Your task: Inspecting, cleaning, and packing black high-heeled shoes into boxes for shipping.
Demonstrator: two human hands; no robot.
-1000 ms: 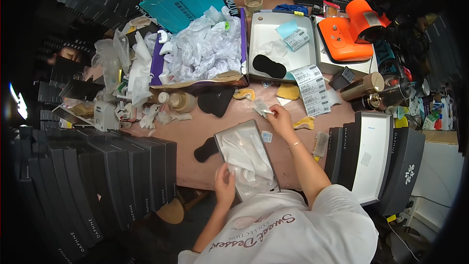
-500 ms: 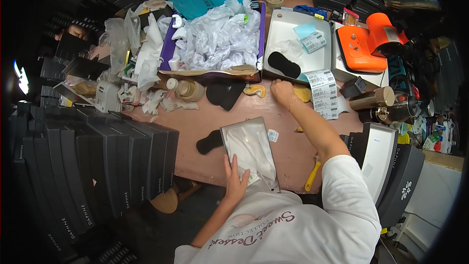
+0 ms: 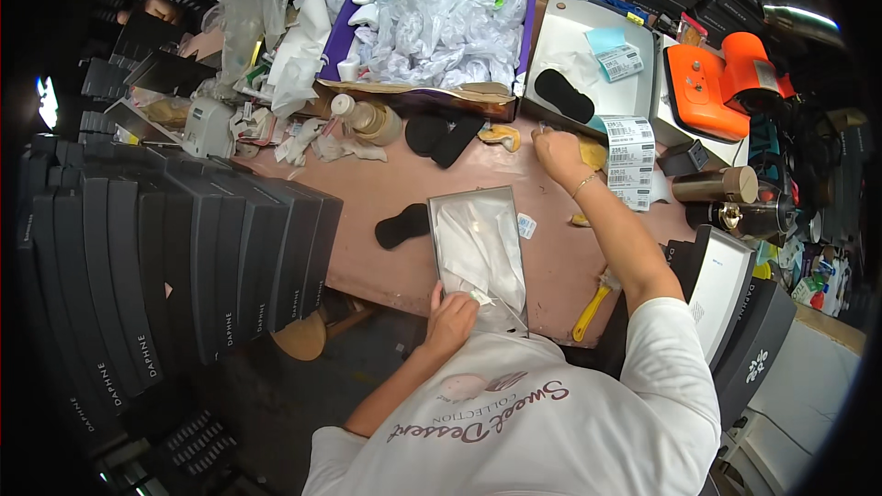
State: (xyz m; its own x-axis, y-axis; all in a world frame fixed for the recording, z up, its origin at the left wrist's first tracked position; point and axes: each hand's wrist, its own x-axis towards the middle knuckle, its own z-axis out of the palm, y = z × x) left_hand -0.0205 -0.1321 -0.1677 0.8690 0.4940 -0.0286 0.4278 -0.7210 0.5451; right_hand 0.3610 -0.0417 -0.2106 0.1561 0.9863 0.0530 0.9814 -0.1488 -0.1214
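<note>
One open box (image 3: 473, 195) points its long axis forward, perhaps slightly leftward.

My shirt (image 3: 588, 432) is white, short-sleeved; it bears curved maroon lettering (image 3: 473, 433); a thin bracelet (image 3: 584, 186) circles my right wrist (image 3: 573, 178).

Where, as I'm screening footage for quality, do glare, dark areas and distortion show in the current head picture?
Head view, corners: fade to black; head view, far left: a white patch of light looks blown out; head view, upper right: glare streaks the metallic cylinder; head view, left: stacked dark boxes bow.
</note>
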